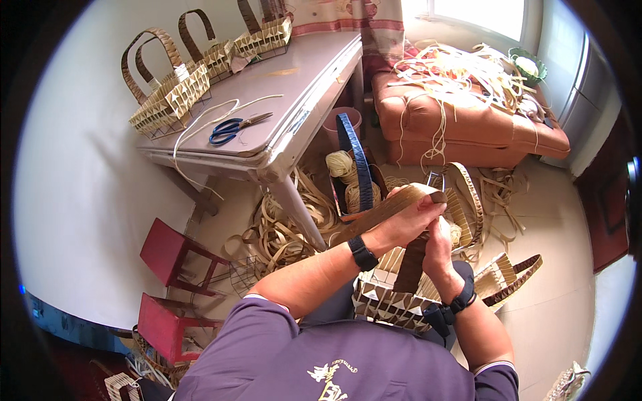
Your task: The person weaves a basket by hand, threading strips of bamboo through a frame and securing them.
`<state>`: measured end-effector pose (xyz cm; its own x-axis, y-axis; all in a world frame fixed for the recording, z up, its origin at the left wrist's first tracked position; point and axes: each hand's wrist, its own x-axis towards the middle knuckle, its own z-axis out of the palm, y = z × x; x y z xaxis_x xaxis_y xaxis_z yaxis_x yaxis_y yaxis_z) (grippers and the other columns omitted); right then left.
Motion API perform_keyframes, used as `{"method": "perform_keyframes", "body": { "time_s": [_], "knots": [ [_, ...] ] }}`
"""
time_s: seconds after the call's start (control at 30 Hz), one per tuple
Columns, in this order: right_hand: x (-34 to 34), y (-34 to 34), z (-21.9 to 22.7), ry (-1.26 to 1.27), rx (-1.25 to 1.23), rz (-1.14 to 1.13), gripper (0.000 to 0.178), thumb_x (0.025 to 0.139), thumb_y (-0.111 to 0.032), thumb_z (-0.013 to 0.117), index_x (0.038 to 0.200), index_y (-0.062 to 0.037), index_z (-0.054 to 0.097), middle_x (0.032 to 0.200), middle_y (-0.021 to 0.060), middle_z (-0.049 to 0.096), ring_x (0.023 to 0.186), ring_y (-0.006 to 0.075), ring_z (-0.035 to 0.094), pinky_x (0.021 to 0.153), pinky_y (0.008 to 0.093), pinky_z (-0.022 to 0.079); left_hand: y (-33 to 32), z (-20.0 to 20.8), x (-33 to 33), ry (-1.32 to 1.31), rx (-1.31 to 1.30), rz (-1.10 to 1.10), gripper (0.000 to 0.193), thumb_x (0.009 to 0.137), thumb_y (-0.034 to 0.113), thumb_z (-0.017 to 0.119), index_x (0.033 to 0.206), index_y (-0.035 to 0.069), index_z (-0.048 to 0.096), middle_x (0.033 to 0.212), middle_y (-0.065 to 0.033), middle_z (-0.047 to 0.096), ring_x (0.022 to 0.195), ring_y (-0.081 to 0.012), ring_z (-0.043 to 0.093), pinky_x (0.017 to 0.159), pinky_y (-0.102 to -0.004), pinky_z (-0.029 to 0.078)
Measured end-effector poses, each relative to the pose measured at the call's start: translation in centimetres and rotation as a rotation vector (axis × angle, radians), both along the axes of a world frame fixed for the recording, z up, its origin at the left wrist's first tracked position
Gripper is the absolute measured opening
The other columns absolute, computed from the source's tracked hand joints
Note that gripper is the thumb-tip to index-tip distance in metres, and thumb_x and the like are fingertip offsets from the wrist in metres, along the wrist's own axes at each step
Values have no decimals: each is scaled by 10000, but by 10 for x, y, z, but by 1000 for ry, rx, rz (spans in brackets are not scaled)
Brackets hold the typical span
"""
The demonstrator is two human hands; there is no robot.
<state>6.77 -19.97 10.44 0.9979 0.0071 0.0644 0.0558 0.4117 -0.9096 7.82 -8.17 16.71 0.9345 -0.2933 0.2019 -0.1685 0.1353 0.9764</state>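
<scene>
On my lap sits a woven basket (382,302) in cream and brown, with a wire frame. A wide brown strip (381,212) loops over my fingers, and a darker band (409,267) runs down into the basket. My left hand (404,226) is closed on the strip near its curled end. Just beside it, my right hand (438,247) is also closed, pinching the same strip where it meets the band. The fingertips overlap, so the exact join is hidden. Both wrists wear black bands.
Three finished-looking baskets (179,92) and blue-handled scissors (231,130) lie on the table (294,73). Loose strips (284,224) heap around its leg. More strips cover the orange sofa (428,123). Red stools (167,250) stand left; a blue-handled basket (364,167) holds yarn ahead.
</scene>
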Motion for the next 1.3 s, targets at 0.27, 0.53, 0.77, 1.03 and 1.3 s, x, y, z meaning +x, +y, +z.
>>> {"method": "perform_keyframes", "body": {
  "time_s": [0.27, 0.53, 0.77, 1.03, 1.3],
  "knots": [
    [7, -1, -11, 145, -7, 47, 457, 1128, -387, 433, 1069, 21, 630, 759, 115, 705, 531, 203, 682, 511, 331, 597, 9, -84, 32, -423, 228, 516, 277, 1000, 140, 646, 1244, 19, 600, 924, -74, 673, 672, -133, 634, 515, -288, 481],
    [1, 0, -3, 180, 67, 47, 328, 1103, -276, 515, 1075, 22, 646, 789, 93, 703, 612, 166, 684, 541, 307, 582, 9, -78, 41, 121, 226, 161, 267, 952, 219, 708, 843, -24, 720, 703, -28, 685, 573, -61, 568, 521, -260, 459],
    [35, -43, 13, 5, -113, 88, 414, 881, -118, 694, 1282, -59, 608, 1069, 19, 650, 913, 98, 597, 784, 228, 461, 13, -59, 35, -102, 836, 335, 382, 819, 420, 672, 711, 55, 711, 706, -190, 693, 691, -359, 707, 655, -469, 534],
    [57, -31, -30, 79, 248, 451, 195, 895, -98, 692, 1090, -84, 701, 962, -37, 710, 797, 52, 615, 716, 222, 458, 37, -114, 55, 55, 439, 182, 241, 958, 191, 669, 839, -13, 716, 776, 39, 662, 670, -38, 544, 571, -274, 436],
    [69, -44, -65, 160, 445, 563, 171, 940, -160, 720, 1102, -113, 690, 1070, -17, 735, 954, 92, 681, 811, 289, 520, 31, -86, 43, 15, 584, 189, 257, 970, 206, 636, 826, -5, 664, 790, 7, 656, 721, -74, 561, 652, -306, 465]
  ]
}}
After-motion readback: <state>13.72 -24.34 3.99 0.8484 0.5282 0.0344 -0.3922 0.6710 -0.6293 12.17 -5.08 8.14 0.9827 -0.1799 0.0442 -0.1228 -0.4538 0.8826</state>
